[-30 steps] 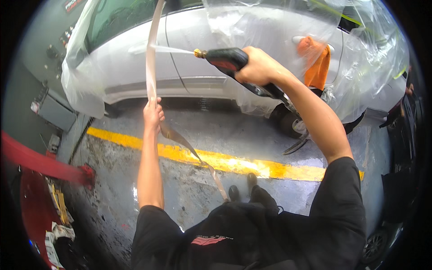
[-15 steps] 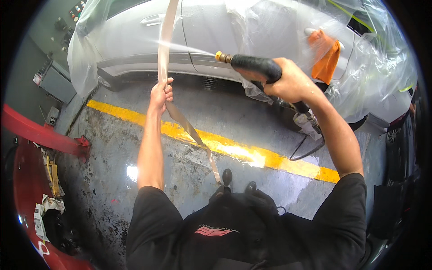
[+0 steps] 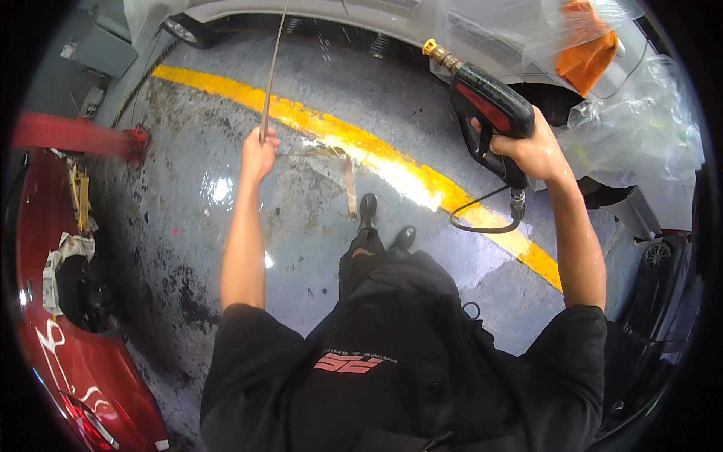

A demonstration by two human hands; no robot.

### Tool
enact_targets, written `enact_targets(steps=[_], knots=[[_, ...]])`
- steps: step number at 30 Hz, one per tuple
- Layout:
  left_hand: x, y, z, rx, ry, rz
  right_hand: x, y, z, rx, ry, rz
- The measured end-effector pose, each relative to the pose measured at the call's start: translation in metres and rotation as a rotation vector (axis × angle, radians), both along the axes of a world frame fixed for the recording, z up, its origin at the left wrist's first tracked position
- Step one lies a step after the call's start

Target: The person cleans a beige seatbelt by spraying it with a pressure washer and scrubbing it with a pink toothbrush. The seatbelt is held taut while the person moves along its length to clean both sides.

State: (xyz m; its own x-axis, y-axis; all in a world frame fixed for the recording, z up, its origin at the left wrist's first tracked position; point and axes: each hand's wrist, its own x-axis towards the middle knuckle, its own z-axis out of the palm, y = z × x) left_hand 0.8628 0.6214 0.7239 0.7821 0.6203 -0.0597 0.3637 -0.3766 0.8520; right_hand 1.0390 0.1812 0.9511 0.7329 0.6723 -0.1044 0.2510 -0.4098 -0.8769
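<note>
My left hand (image 3: 260,154) is closed around a long, flat beige strap (image 3: 273,68), like webbing. The strap runs taut from my fist up toward the silver car (image 3: 331,10), now seen almost edge-on. Its loose tail lies on the wet floor by my shoe. Wrapped round the grip of a black and red pressure washer gun (image 3: 489,102) is my right hand (image 3: 536,151). The gun's yellow nozzle tip (image 3: 429,47) points up and left, with no jet visible from it. A dark hose (image 3: 486,228) loops from the bottom of the grip.
Clear plastic sheeting (image 3: 640,124) drapes the silver car, with an orange cloth (image 3: 587,53) on it. A yellow line (image 3: 248,92) crosses the wet grey floor (image 3: 301,256). At left are a red lift arm (image 3: 75,134) and a red car (image 3: 98,377); a dark car (image 3: 655,301) stands at right.
The water jet that crossed the strap has stopped. The gun has moved right and tilted. The view has dipped toward the floor, and the strap has turned edge-on in my left hand.
</note>
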Motion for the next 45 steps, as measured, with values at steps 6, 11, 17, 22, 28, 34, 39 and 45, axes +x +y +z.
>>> enact_targets(steps=[6,11,17,22,28,34,39,45], knots=[[-0.129,-0.026,-0.010,0.034,0.170,0.242,-0.024,-0.010,-0.047,-0.069,0.089,0.089],[-0.200,-0.030,-0.016,-0.045,0.074,0.262,-0.063,-0.012,-0.087,-0.080,0.160,0.082],[-0.277,-0.018,-0.037,-0.219,0.032,0.323,-0.136,-0.006,-0.105,-0.210,0.220,0.096],[-0.295,-0.021,-0.035,-0.616,-0.030,0.310,-0.204,-0.012,-0.139,-0.271,0.239,0.073],[-0.300,-0.026,-0.056,-0.861,0.330,-0.069,-0.275,-0.008,-0.194,-0.304,0.313,0.074],[-0.284,-0.084,-0.119,-0.862,0.533,-0.386,-0.311,-0.029,-0.225,-0.342,0.398,0.063],[-0.302,-0.147,-0.189,-0.858,0.513,-0.557,-0.320,-0.067,-0.253,-0.376,0.383,0.025],[-0.341,-0.244,-0.231,-0.854,0.345,-0.544,-0.331,-0.127,-0.262,-0.372,0.419,-0.025]])
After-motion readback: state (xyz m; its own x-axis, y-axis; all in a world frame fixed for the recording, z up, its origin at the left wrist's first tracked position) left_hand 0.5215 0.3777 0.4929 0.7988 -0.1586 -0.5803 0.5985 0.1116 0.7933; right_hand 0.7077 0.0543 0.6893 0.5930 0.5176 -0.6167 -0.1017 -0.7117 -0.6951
